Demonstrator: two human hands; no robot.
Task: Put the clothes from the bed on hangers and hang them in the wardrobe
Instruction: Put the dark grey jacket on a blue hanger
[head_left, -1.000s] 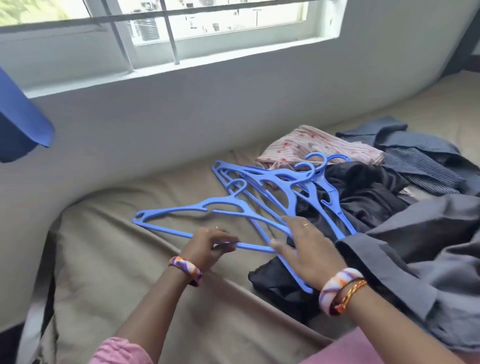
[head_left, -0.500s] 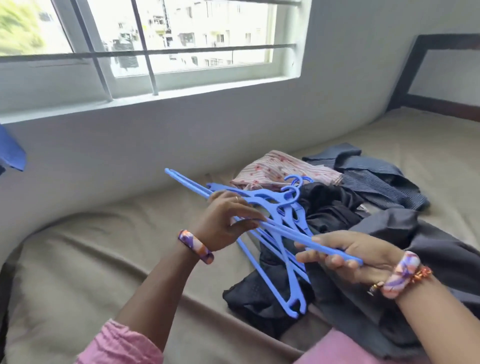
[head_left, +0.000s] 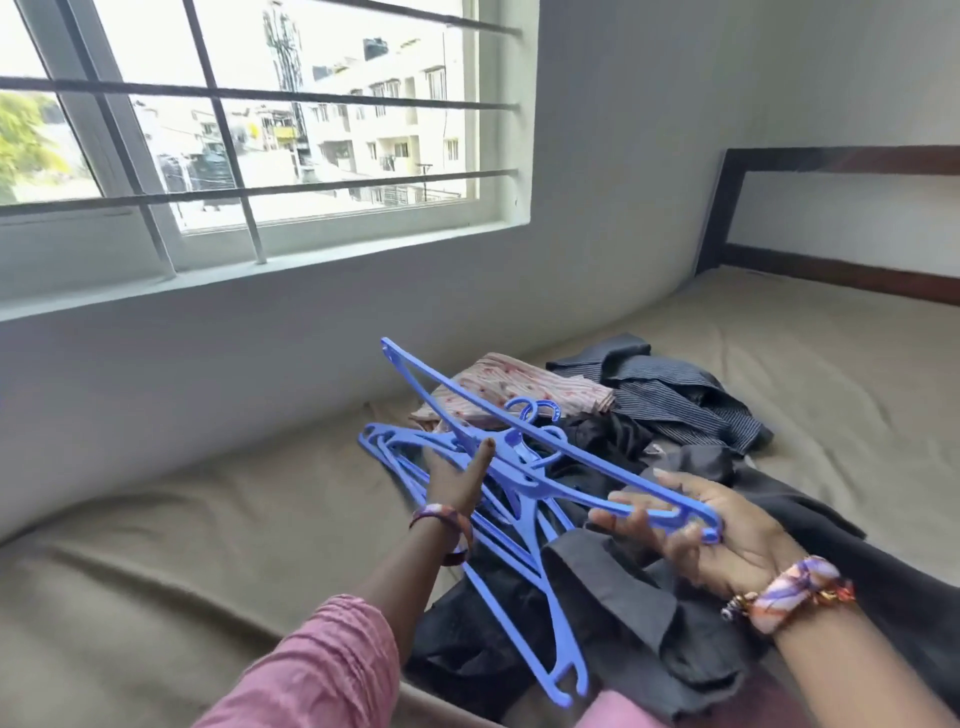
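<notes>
My right hand (head_left: 722, 540) grips one end of a blue hanger (head_left: 545, 447) and holds it tilted above the bed (head_left: 156, 561). My left hand (head_left: 454, 480) sits under the hanger's middle with its thumb straight up, its fingers reaching forward among the other blue hangers (head_left: 524, 566), which lie on the clothes. The clothes are in a heap: a pink patterned garment (head_left: 524, 384), a dark striped shirt (head_left: 680, 400), a black garment (head_left: 602, 452) and a dark grey one (head_left: 639, 629) nearest me.
A grey wall with a barred window (head_left: 260, 130) runs along the bed's far side. A dark wooden headboard (head_left: 831, 161) stands at the right end. No wardrobe shows in this view.
The view has tilted up and right. The hanger has risen higher off the pile, my right hand now curls round its end, and my left hand has loosened from it.
</notes>
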